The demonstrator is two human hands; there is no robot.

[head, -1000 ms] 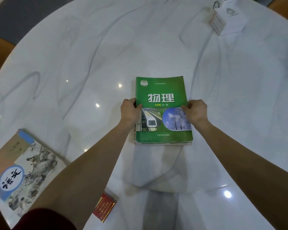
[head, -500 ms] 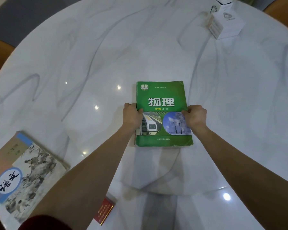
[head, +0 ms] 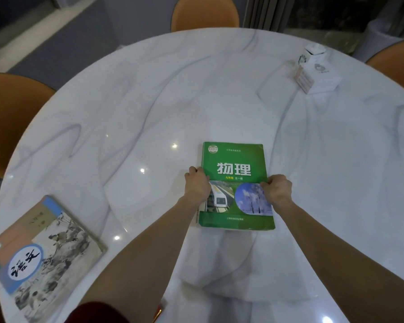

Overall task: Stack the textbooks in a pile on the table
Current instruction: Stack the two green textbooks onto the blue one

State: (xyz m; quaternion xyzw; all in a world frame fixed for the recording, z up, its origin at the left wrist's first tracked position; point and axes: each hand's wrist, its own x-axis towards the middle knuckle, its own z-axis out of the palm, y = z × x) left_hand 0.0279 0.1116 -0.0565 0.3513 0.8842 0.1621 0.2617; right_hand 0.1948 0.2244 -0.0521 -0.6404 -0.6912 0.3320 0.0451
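Observation:
A green physics textbook (head: pixel 236 164) lies flat near the middle of the round white marble table (head: pixel 149 101), on top of at least one other book whose edge shows at its left side. My left hand (head: pixel 197 186) grips the pile's left edge, thumb on the cover. My right hand (head: pixel 278 188) grips the right edge in the same way. A second textbook (head: pixel 44 250), with an ink painting and a blue circle on its cover, lies apart at the table's near left edge.
A white box with a small cup on it (head: pixel 316 74) stands at the far right of the table. Orange chairs (head: pixel 204 14) ring the table at the back, left and right. A small red object (head: pixel 158 314) peeks out under my left arm.
Both hands stay on the green book's sides. The view has tilted up, so the book and hands sit lower in the picture and the chairs have come into sight.

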